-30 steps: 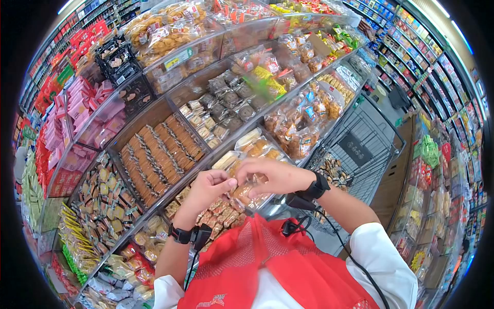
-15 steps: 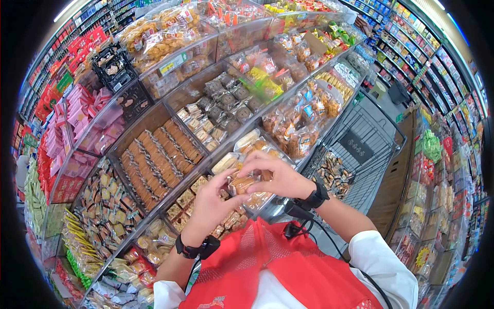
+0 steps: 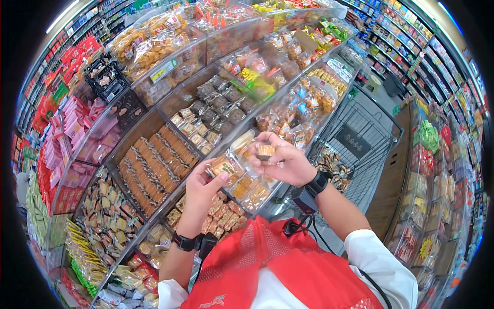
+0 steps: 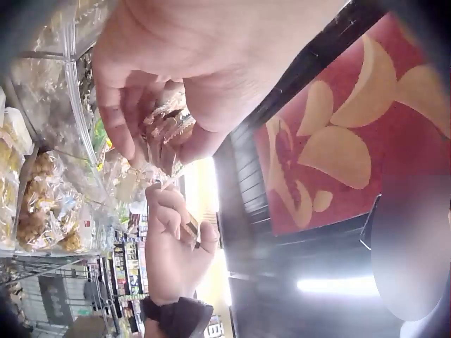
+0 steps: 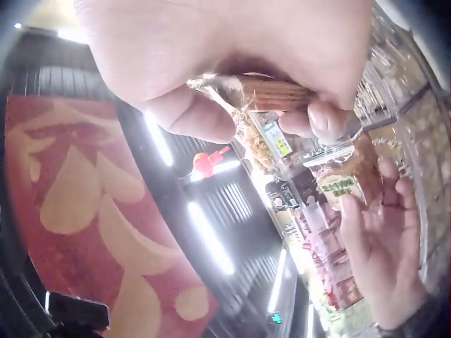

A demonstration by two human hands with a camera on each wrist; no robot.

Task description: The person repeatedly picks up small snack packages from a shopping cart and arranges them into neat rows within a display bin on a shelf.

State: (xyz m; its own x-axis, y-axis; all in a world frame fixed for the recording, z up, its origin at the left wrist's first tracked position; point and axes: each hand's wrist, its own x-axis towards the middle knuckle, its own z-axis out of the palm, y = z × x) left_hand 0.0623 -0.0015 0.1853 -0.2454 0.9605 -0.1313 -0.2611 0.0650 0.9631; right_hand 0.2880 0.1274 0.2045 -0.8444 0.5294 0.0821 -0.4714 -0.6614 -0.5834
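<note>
In the head view my left hand (image 3: 199,188) holds a flat, clear-wrapped golden pastry (image 3: 225,168), thumb on its front face. Green lettering shows on that wrapper in the right wrist view, where the left hand (image 5: 387,253) appears from the front. My right hand (image 3: 288,164) pinches a smaller wrapped snack (image 3: 266,151) with a pale layered face, its palm turned toward me. Seen from the right wrist, this snack (image 5: 271,93) has a brown ridged side. Both hands are raised over a bin of wrapped pastries (image 3: 250,193), with the two packs side by side.
Clear-walled bins hold ribboned rows of brown biscuits (image 3: 157,165), dark wrapped cakes (image 3: 218,100) and bagged snacks (image 3: 293,121). A shopping cart (image 3: 368,144) with small packs in it stands at the right, beside a wooden-sided display (image 3: 383,190).
The hands were together over the pastry bin, fingers on wrapped pastries. Now they have come apart, each with its own pack, and the right hand has turned its pack toward the camera.
</note>
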